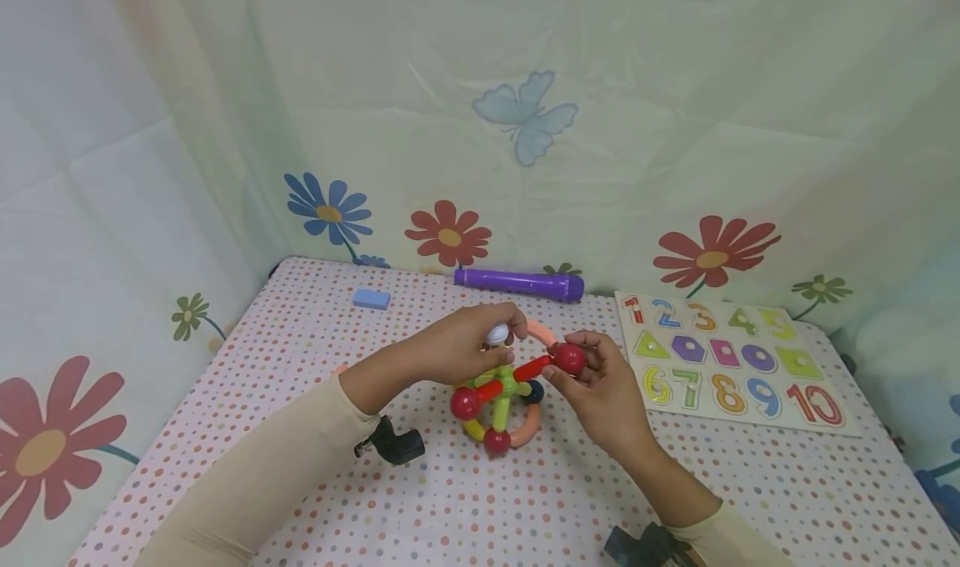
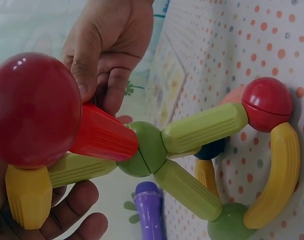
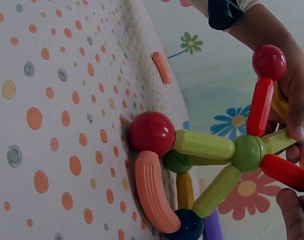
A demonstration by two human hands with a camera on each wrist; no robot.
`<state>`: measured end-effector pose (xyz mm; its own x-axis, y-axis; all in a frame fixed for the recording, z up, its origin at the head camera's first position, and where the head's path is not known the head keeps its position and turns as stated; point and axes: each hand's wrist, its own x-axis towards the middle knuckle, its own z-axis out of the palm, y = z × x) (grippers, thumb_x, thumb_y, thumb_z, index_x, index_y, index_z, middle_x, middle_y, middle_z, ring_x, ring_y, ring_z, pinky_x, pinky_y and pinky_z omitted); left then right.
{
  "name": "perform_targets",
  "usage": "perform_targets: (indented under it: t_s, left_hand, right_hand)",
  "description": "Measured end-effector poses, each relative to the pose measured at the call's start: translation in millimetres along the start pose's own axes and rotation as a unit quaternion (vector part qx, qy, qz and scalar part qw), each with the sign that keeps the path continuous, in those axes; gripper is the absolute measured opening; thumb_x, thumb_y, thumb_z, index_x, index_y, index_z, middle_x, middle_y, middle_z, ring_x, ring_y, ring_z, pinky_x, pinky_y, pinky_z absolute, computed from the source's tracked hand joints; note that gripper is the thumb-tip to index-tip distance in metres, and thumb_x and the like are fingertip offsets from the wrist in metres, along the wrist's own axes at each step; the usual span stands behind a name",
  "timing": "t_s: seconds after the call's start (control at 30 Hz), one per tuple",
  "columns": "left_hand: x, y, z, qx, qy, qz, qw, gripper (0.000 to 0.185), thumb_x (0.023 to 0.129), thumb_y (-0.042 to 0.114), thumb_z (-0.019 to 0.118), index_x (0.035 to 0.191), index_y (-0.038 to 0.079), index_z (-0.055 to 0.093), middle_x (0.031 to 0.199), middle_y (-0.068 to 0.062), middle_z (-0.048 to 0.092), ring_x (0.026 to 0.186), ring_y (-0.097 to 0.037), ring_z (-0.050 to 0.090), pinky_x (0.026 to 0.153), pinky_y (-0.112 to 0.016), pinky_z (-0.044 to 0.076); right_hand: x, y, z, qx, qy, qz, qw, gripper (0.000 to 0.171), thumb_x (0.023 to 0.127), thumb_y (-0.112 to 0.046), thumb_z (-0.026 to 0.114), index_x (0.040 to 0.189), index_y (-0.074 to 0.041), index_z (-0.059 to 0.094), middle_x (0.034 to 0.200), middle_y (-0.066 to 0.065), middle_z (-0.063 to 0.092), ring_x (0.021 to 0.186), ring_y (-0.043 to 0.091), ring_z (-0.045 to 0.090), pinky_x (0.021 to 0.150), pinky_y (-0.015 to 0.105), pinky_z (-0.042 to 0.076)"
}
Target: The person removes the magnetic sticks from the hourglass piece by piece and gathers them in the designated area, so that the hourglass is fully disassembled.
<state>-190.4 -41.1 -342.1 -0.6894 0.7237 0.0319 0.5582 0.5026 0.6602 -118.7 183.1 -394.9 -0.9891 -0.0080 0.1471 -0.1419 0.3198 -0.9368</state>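
The right hand (image 1: 607,396) pinches a red ball (image 1: 569,358) at the end of a red stick, while the left hand (image 1: 472,342) grips the top of the structure around a white ball (image 1: 497,333). That structure, coloured sticks and balls joined about a green ball (image 2: 142,149), stands on the dotted bench (image 1: 480,517) between the hands. Beyond lie a purple microphone-shaped toy (image 1: 517,283) and a blue block (image 1: 371,299), with a number board (image 1: 705,421) to the right.
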Motion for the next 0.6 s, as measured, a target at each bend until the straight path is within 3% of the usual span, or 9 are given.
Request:
perform_targets:
  t_s: [0.07,0.13,0.3,0.37,0.6]
  left_hand:
    - [0.2,0.0,0.0,0.003,0.002,0.007,1.0000,0.035,0.098,0.010,0.071,0.130,0.014,0.056,0.120,0.000,0.064,0.094,-0.014,0.063,0.078,-0.023,0.055]
    - [0.2,-0.1,0.1,-0.004,0.003,0.007,1.0000,0.044,0.097,0.011,0.071,0.137,0.015,0.053,0.128,-0.001,0.064,0.091,-0.015,0.064,0.075,-0.024,0.056]
    - [-0.9,0.9,-1.1,-0.020,0.003,-0.006,0.9998,0.062,0.096,0.011,0.073,0.149,0.019,0.041,0.110,-0.002,0.065,0.076,-0.015,0.064,0.067,-0.024,0.057]
    - [-1.3,1.3,-1.7,-0.022,0.002,-0.011,0.9997,0.065,0.096,0.012,0.073,0.151,0.019,0.039,0.102,-0.001,0.063,0.077,-0.013,0.064,0.069,-0.023,0.057]
    - [-2.4,0.5,-2.3,-0.040,0.003,-0.025,0.9989,0.065,0.098,0.015,0.071,0.153,0.018,0.036,0.100,-0.002,0.060,0.075,-0.016,0.064,0.066,-0.026,0.058]
  right_hand:
    - [-0.5,-0.4,-1.9,-0.003,0.002,-0.002,1.000,0.054,0.091,0.001,0.075,0.135,0.001,0.044,0.127,0.018,0.065,0.109,0.031,0.068,0.085,0.026,0.057]
    - [-1.1,-0.7,-5.0,-0.001,0.004,-0.006,1.000,0.053,0.092,0.001,0.075,0.135,0.001,0.044,0.127,0.018,0.065,0.111,0.032,0.067,0.085,0.025,0.057]
    - [-3.4,0.9,-17.6,-0.035,0.021,-0.023,0.999,0.054,0.092,-0.002,0.076,0.137,0.000,0.048,0.130,0.017,0.060,0.114,0.032,0.062,0.083,0.018,0.055]
    - [-5.0,3.3,-24.2,-0.066,0.031,-0.033,0.997,0.054,0.092,-0.005,0.077,0.138,-0.001,0.051,0.130,0.016,0.058,0.113,0.030,0.060,0.081,0.015,0.054]
    - [-9.9,18.3,-50.2,-0.171,0.054,-0.050,0.983,0.053,0.093,-0.010,0.077,0.141,-0.004,0.054,0.125,0.016,0.060,0.108,0.028,0.059,0.078,0.008,0.048]
